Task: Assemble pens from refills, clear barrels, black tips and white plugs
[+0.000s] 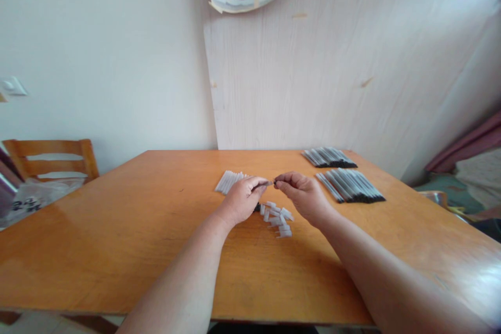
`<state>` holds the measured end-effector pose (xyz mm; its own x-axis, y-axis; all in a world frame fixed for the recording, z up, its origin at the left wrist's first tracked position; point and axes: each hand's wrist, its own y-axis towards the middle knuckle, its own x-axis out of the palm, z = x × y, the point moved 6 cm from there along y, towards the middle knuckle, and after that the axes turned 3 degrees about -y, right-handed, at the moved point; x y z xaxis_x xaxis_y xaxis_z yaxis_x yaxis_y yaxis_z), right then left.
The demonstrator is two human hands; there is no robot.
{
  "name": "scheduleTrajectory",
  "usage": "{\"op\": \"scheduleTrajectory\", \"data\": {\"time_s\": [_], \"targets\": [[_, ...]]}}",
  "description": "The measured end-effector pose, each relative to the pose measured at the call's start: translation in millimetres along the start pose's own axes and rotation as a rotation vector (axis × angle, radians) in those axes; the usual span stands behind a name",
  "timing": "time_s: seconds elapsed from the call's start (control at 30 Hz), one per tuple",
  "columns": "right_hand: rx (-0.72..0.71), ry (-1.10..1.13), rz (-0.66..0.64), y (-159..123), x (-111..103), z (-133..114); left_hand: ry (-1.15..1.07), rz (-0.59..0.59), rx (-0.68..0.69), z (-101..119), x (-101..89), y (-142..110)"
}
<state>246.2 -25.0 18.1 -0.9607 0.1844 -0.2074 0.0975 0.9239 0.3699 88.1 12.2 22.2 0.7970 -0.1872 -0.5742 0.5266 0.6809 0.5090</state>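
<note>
My left hand is closed in a pinch on a slim dark pen refill, whose pale tip points right. Facing it, my right hand pinches a small black piece close to that tip. Whether the two parts touch is too small to tell. Below the hands lies a loose heap of short, clear white plastic pieces. Some small black parts are partly hidden by my left hand. Behind that hand is a row of white tubes, its right end covered.
Two bundles of clear pens with black ends, a far one and a nearer one, lie on the right of the wooden table. A chair and a plastic bag are at the left. A wall stands behind.
</note>
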Motion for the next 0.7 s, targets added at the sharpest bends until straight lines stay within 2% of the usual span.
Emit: {"op": "scheduleTrajectory", "data": {"time_s": [0.7], "targets": [[-0.005,-0.027,-0.063,2.2,4.5,10.9,-0.024,-0.069,-0.009,0.7,5.7,-1.0]]}}
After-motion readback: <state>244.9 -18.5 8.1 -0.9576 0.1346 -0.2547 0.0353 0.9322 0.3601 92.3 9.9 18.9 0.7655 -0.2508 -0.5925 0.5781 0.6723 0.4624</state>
